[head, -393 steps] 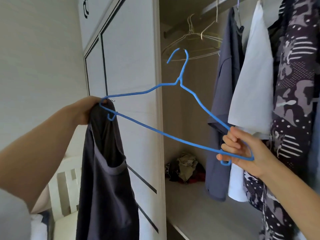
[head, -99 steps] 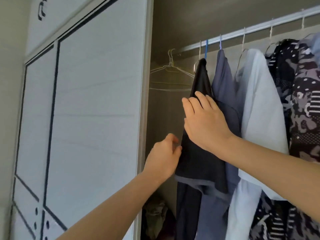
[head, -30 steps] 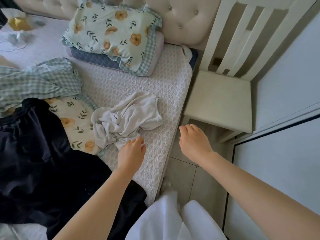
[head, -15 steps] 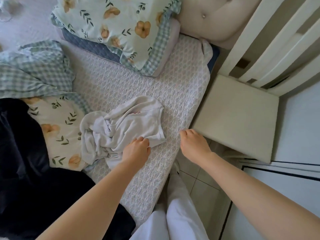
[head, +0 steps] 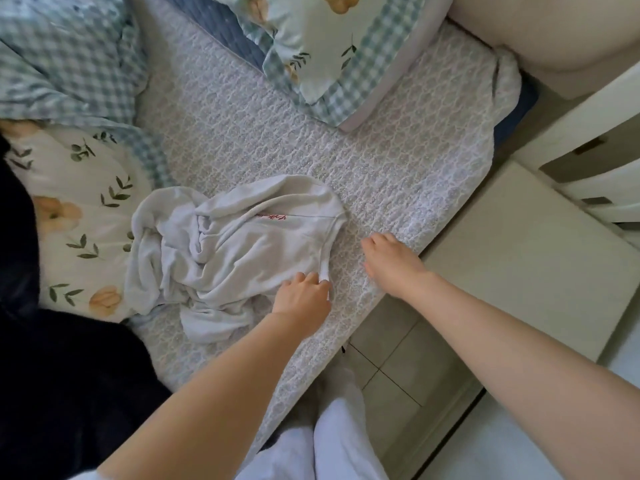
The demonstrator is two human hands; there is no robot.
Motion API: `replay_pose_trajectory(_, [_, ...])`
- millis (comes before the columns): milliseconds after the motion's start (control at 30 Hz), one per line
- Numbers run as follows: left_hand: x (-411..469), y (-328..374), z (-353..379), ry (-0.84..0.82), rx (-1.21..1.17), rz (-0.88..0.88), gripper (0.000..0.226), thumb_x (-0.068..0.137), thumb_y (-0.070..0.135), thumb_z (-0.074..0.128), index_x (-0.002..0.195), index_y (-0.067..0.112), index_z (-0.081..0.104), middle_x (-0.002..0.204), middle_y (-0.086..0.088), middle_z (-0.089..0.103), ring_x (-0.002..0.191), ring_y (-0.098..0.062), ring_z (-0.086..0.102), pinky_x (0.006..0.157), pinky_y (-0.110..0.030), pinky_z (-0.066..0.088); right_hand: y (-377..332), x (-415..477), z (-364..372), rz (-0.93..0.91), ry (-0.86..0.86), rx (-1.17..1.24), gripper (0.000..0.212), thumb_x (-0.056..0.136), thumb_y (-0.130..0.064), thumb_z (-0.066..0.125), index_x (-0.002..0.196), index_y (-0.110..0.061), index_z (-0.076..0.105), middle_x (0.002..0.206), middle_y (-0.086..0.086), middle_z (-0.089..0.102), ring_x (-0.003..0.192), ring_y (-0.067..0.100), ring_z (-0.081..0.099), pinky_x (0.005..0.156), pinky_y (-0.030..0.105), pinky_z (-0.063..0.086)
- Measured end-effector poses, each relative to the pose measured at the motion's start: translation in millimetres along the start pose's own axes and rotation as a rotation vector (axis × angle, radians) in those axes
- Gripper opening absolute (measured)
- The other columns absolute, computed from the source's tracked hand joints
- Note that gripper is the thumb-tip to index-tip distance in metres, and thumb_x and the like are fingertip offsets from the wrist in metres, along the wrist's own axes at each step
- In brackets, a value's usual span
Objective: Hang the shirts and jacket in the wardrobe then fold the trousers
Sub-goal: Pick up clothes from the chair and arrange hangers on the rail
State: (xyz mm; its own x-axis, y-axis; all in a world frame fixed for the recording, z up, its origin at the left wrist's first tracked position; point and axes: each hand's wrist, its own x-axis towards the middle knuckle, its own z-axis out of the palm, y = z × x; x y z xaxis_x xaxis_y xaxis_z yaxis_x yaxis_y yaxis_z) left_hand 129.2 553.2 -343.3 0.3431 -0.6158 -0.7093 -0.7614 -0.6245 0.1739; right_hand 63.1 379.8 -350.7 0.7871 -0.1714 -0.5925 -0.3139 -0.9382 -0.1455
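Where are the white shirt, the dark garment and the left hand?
white shirt (head: 242, 244), head view, on its crumpled middle.
dark garment (head: 69, 375), head view, on its broad lower spread.
left hand (head: 304, 296), head view, on the back of the hand.

Bed under white quilted cover with raised lattice pattern (head: 381, 150); floral pillow edged in blue-green gingham (head: 332, 46) at head; cream padded headboard (head: 554, 29); cream-painted slatted wooden chair (head: 536, 258) just beside bed; beige tiled floor (head: 398, 358). Soft, even daylight.
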Motion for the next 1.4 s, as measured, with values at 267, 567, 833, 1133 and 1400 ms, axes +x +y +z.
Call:
replay_pose_trajectory(267, [52,-3,18,0.036,-0.149,-0.136,0.049,0.100,0.042,0.044,0.142,0.018,0.036,0.138,-0.006,0.046,0.121,-0.030,0.048,0.091,-0.043,0.043,10,68,7,-0.062,0.031,0.061,0.068,0.094,-0.009,0.056,0.150,-0.012,0.018,0.148,0.013,0.031,0.128,0.032,0.038,0.095,0.042,0.047])
replay_pose_trajectory(567, [60,-2,46,0.110,-0.225,-0.186,0.039,0.097,0.017,0.043,0.135,0.018,0.032,0.113,-0.009,0.057,0.088,-0.033,0.063,0.074,-0.039,0.044,4,114,20,-0.027,0.061,0.023,0.044,0.101,-0.034,0.042,0.141,-0.021,0.031,0.136,0.013,0.040,0.117,0.034,0.044,0.083,0.045,0.051])
replay_pose_trajectory(833, [37,-29,17,0.122,-0.689,-0.367,0.026,0.095,0.006,0.041,0.120,0.011,0.044,0.095,-0.010,0.057,0.080,-0.031,0.061,0.059,-0.037,0.044,-7,112,25,-0.011,-0.006,0.125,0.055,0.086,-0.003,0.057,0.135,-0.017,0.035,0.134,0.014,0.037,0.114,0.030,0.044,0.080,0.039,0.049])
replay_pose_trajectory(1133, [-8,-55,-28,0.266,-0.982,-0.355,0.027,0.086,0.022,0.068,0.067,0.013,0.052,0.054,0.006,0.041,0.044,-0.007,0.035,0.039,-0.016,0.026,-30,88,9,0.068,0.220,0.381,0.025,0.101,-0.032,0.041,0.096,-0.013,0.057,0.101,0.001,0.051,0.089,0.019,0.050,0.073,0.037,0.051])
replay_pose_trajectory(1400, [-80,-80,-78,0.512,-1.107,-0.300,0.024,0.087,0.023,0.065,0.073,0.006,0.055,0.051,0.014,0.038,0.044,-0.005,0.032,0.049,-0.024,0.030,-62,23,-59,0.093,0.279,0.870,0.056,0.087,-0.070,0.042,0.091,-0.017,0.057,0.080,-0.003,0.058,0.066,0.012,0.055,0.053,0.024,0.041])
